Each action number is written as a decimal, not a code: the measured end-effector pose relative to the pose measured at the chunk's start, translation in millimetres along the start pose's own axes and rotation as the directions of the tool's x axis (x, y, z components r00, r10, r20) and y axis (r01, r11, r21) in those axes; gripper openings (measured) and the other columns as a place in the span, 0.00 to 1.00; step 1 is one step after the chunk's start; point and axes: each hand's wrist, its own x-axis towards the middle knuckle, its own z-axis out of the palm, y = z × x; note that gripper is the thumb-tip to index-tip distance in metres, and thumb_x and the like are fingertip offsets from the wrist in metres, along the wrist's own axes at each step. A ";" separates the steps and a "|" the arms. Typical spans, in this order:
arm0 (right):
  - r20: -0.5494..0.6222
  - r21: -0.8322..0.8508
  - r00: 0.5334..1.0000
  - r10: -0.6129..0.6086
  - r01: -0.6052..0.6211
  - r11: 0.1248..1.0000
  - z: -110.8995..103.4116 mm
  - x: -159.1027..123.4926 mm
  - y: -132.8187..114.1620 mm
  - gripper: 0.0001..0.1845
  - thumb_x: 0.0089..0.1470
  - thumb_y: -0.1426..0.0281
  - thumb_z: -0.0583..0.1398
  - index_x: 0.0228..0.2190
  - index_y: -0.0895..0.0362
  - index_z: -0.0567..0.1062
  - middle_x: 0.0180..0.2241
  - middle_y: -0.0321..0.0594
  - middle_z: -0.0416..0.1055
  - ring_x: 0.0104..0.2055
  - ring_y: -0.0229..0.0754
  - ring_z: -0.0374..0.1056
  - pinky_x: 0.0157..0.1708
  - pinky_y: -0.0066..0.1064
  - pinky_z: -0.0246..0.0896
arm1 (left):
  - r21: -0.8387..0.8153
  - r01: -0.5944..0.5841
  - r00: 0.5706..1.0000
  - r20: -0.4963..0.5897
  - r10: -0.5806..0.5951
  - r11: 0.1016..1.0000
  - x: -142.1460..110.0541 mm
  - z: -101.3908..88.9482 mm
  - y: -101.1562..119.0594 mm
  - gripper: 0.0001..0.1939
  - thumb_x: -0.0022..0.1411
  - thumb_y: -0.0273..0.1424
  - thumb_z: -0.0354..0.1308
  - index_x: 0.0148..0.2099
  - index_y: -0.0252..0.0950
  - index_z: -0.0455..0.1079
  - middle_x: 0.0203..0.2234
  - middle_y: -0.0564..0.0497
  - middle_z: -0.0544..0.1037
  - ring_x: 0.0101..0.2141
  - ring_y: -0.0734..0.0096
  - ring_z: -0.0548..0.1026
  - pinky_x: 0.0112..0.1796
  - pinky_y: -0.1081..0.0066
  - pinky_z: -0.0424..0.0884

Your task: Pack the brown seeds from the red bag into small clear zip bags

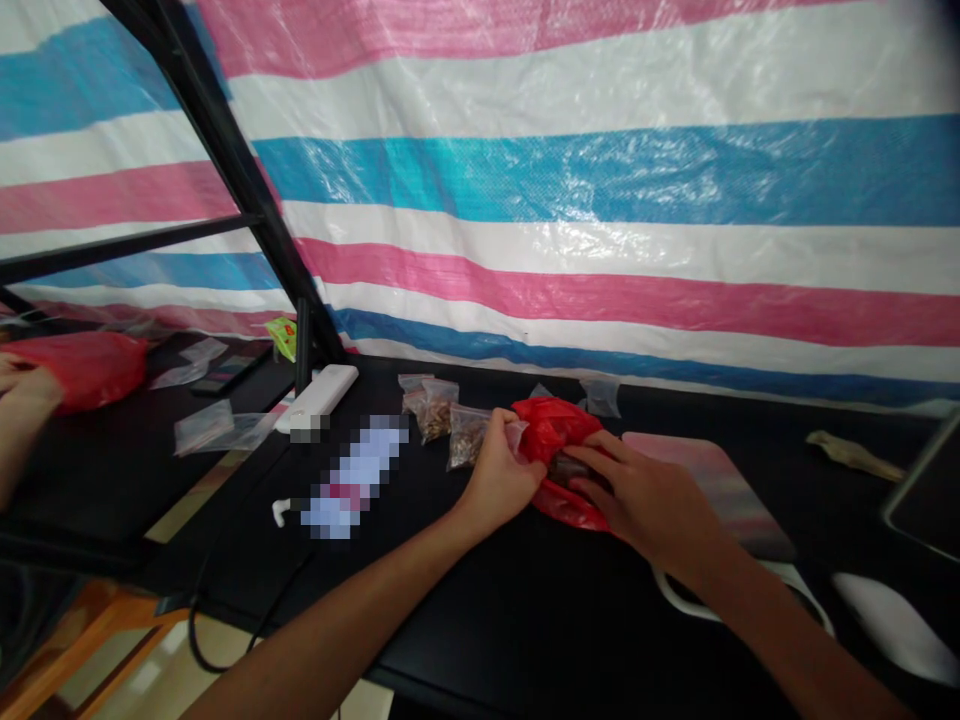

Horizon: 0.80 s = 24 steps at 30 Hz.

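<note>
Nearest to me, the black counter (480, 625) runs under both arms, and its near edge is just below them. A thin black cord (225, 625) hangs off the left side.

The left hand (499, 475) is closed in a pinch on a clear plastic bag (514, 437). The right hand (637, 490) is curled over the red plastic bag (555, 425) and grasping it. The red bag sits on the counter between the hands, and they touch it from both sides. Something dark shows in its middle, but I cannot tell what it is or how much is there.

Just left of the left hand, some clear zip bags with brown bits (436, 412) stand in a small group. Those bags look filled. One more clear bag (600, 397) lies past the red bag, and I see no brown bits in it.

There is not much room to the sides. A pink and gray mat (720, 480) lies just right of the right hand, and the full bags are close on the left. A white power strip (319, 393) lies farther left. Far away, a striped plastic sheet (600, 180) hangs along the back edge of the counter and blocks any move that way.
</note>
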 end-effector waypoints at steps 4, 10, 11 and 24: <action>-0.052 -0.010 0.998 -0.028 0.028 1.000 -2.8 0.5 -1.2 0.18 0.65 0.72 0.59 0.54 0.51 0.77 0.53 0.43 0.77 0.45 0.49 0.74 0.45 0.41 0.65 | -0.011 0.052 0.998 0.035 -0.052 0.999 -0.1 -0.7 2.2 0.22 0.49 0.17 0.59 0.43 0.39 0.58 0.32 0.58 0.69 0.31 0.76 0.69 0.32 0.76 0.64; -0.054 -0.016 0.998 -0.031 0.031 0.999 -3.0 -1.3 -4.3 0.27 0.54 0.80 0.62 0.56 0.56 0.77 0.55 0.46 0.76 0.51 0.53 0.70 0.50 0.44 0.60 | 0.144 -0.020 0.997 0.080 0.008 0.989 -5.3 -3.1 4.2 0.17 0.51 0.17 0.55 0.42 0.39 0.62 0.30 0.59 0.68 0.29 0.77 0.67 0.31 0.76 0.63; -0.048 -0.015 0.999 -0.023 0.023 1.000 -2.8 -2.0 -4.6 0.28 0.53 0.80 0.62 0.56 0.56 0.77 0.54 0.46 0.76 0.51 0.53 0.70 0.51 0.44 0.59 | 0.137 -0.029 0.997 0.074 0.019 0.990 -5.4 -2.8 4.2 0.17 0.52 0.17 0.55 0.42 0.39 0.62 0.30 0.58 0.68 0.29 0.76 0.68 0.31 0.76 0.64; 0.000 0.041 0.998 0.062 -0.062 0.997 -11.4 -3.0 -19.3 0.09 0.61 0.68 0.60 0.40 0.56 0.79 0.40 0.44 0.78 0.44 0.50 0.71 0.50 0.43 0.57 | -0.007 0.026 0.999 -0.041 -0.026 1.000 -2.9 0.5 5.8 0.14 0.54 0.19 0.57 0.40 0.39 0.61 0.31 0.57 0.70 0.28 0.76 0.68 0.29 0.77 0.65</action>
